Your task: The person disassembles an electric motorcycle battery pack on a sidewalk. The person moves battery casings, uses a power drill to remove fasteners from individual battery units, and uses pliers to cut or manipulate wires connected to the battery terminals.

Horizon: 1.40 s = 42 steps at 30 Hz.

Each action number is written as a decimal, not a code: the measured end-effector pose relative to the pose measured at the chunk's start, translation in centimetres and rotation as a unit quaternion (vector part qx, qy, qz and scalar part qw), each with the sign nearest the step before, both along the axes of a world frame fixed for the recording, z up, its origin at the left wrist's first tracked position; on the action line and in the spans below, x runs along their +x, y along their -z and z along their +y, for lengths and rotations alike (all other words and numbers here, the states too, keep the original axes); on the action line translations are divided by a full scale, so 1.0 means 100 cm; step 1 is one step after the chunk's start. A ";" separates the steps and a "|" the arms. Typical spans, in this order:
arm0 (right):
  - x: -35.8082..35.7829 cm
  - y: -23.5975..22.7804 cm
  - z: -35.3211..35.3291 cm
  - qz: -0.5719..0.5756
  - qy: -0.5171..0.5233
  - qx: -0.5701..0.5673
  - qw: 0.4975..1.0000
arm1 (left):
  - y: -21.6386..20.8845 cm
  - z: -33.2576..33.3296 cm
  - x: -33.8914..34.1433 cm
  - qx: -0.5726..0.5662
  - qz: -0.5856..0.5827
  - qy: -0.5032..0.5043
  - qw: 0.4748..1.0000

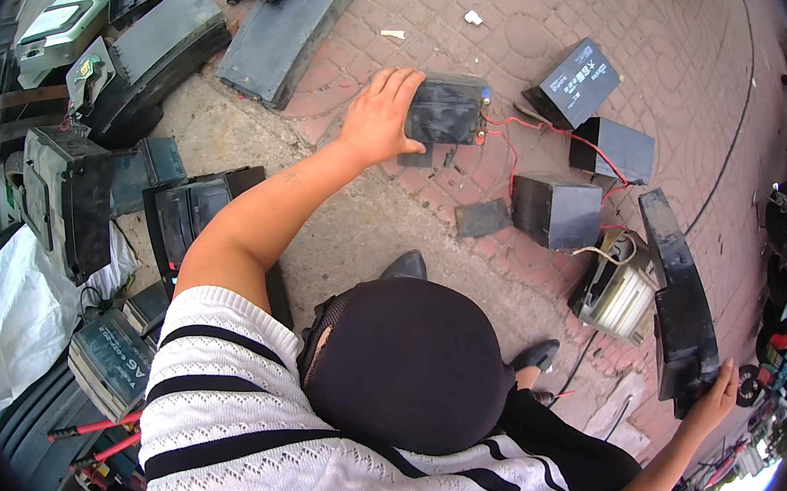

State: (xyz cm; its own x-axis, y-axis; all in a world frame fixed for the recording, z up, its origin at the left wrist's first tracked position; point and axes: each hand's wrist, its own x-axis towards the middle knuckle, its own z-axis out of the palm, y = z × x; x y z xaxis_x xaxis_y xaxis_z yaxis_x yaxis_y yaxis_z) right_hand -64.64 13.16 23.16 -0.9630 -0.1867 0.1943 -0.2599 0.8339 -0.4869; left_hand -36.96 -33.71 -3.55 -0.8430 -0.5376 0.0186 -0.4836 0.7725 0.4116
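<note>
2 wires seemingly joining battery already, left hand clasping it at 1 o'clock; right hand touching unwired-looking case at 4 o'clock, grip unclear.

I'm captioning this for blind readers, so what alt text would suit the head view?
A person's left hand grips one end of a dark battery with red wires, while the right hand touches the near end of a long black case. Three dark boxes sit nearby on reddish paving, with casings at left.
</note>
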 end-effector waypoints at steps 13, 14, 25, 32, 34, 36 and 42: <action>-0.005 0.000 0.010 -0.065 -0.074 -0.024 0.995 | 0.001 0.001 0.000 0.015 0.031 0.007 0.999; -0.005 0.000 0.012 -0.064 -0.072 -0.024 0.995 | 0.001 0.001 0.000 0.014 0.032 0.003 0.999; 0.000 -0.004 0.003 -0.089 -0.096 0.003 0.991 | 0.001 0.005 0.000 0.006 0.019 -0.019 1.000; 0.000 -0.002 0.004 -0.096 -0.093 0.011 0.991 | 0.001 0.007 -0.003 0.008 0.005 -0.032 0.999; 0.001 -0.002 0.003 -0.107 -0.089 0.004 0.990 | 0.001 0.007 -0.003 0.010 0.006 -0.033 0.999; 0.002 -0.003 0.004 -0.114 -0.090 0.003 0.989 | 0.001 0.007 -0.003 0.011 0.007 -0.034 0.999; 0.007 -0.006 -0.004 -0.126 -0.095 0.004 0.987 | 0.000 0.010 -0.003 0.005 0.006 -0.035 0.999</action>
